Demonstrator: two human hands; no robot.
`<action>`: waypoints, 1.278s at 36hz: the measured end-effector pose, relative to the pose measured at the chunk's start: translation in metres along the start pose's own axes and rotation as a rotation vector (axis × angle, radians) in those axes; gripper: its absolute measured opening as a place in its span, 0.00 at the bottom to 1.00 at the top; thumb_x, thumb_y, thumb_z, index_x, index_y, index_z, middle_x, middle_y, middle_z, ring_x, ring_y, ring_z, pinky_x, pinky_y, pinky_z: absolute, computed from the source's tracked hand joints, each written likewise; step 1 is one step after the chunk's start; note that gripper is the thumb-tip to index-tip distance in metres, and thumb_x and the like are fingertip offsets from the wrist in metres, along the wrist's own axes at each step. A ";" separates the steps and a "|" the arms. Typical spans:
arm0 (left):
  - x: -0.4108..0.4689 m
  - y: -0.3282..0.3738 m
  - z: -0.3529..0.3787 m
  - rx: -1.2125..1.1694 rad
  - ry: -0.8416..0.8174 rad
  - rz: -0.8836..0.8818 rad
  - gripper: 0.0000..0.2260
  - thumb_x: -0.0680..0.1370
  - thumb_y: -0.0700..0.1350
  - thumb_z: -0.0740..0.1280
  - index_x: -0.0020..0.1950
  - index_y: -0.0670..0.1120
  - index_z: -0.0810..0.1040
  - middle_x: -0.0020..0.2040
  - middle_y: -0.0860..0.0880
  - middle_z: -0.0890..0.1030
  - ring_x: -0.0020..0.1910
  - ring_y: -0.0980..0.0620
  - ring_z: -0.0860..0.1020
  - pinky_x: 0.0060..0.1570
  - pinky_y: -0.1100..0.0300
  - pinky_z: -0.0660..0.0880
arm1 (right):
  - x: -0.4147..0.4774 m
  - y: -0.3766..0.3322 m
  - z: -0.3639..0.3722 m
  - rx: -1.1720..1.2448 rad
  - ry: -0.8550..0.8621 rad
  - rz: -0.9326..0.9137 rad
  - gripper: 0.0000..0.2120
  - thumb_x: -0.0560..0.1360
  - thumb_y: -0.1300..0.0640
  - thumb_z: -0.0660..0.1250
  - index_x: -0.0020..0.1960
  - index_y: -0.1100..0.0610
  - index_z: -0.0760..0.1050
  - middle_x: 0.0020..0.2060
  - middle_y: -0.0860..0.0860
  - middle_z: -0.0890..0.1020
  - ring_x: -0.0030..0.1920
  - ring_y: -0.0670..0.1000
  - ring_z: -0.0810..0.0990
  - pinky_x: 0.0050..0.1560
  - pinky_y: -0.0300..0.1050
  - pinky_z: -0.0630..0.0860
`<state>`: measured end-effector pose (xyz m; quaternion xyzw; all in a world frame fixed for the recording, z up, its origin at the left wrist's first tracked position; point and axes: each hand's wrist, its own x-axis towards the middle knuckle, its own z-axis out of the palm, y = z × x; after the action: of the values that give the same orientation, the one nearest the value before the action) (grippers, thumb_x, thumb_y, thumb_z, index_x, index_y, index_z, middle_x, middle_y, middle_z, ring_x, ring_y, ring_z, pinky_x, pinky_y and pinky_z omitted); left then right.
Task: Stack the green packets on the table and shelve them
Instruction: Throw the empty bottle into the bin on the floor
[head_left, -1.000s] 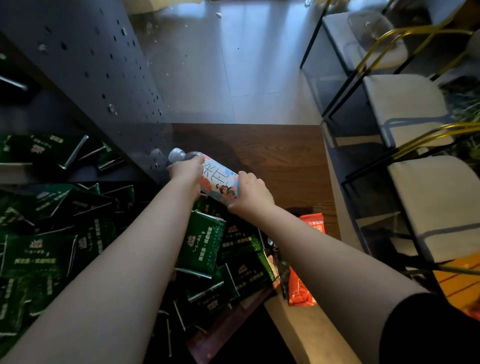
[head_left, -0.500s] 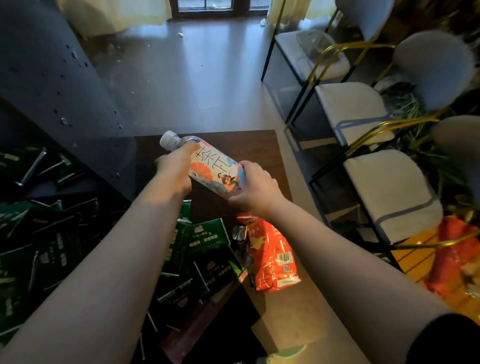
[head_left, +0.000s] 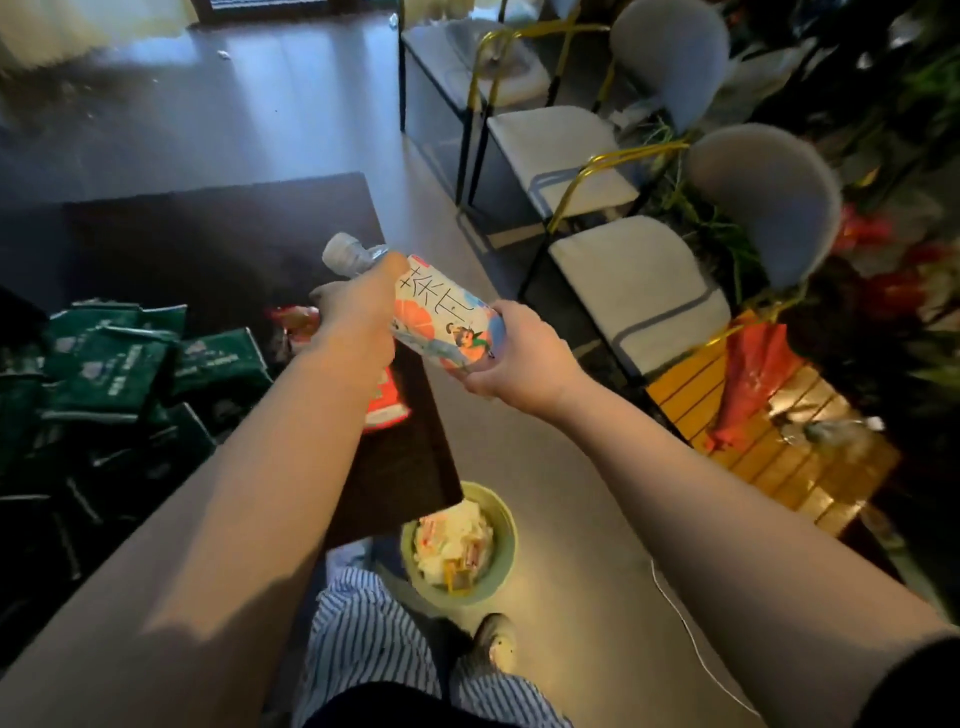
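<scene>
One bottle (head_left: 441, 317) | left grip (head_left: 358, 312) clamped at neck | right grip (head_left: 524, 358) clamped at base | green packets (head_left: 114, 364) heaped

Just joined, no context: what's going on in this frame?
A person is holding a drink bottle tilted in the air with both hands: the left hand grips it near the capped neck, and the right hand grips its base. The green packets lie in a loose heap on the dark table, not stacked, with neither hand on them. A red snack packet lies on the table under the left forearm.
</scene>
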<state>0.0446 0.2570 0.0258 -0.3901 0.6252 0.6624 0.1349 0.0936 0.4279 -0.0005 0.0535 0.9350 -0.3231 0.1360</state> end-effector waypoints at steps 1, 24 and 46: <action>-0.010 -0.012 0.008 -0.002 -0.018 -0.014 0.30 0.71 0.55 0.76 0.65 0.43 0.69 0.48 0.47 0.83 0.41 0.51 0.83 0.33 0.58 0.78 | -0.010 0.014 -0.002 -0.002 -0.004 0.008 0.34 0.57 0.41 0.76 0.60 0.41 0.67 0.53 0.42 0.77 0.53 0.49 0.80 0.51 0.55 0.80; -0.037 -0.300 0.102 0.401 -0.058 -0.362 0.45 0.62 0.63 0.77 0.73 0.48 0.64 0.66 0.42 0.73 0.59 0.40 0.77 0.51 0.49 0.79 | -0.151 0.249 0.108 0.160 -0.344 0.524 0.35 0.59 0.41 0.77 0.61 0.45 0.66 0.50 0.44 0.79 0.51 0.48 0.81 0.52 0.50 0.81; 0.095 -0.420 0.034 0.256 -0.086 -0.678 0.31 0.69 0.59 0.73 0.68 0.48 0.72 0.60 0.43 0.80 0.55 0.39 0.80 0.50 0.37 0.78 | -0.102 0.249 0.247 -0.198 -0.461 0.538 0.38 0.69 0.39 0.71 0.73 0.51 0.61 0.67 0.54 0.72 0.66 0.58 0.70 0.64 0.54 0.66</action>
<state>0.2507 0.3355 -0.3458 -0.5269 0.5318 0.5124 0.4208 0.2929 0.4695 -0.3043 0.2100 0.8590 -0.1872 0.4278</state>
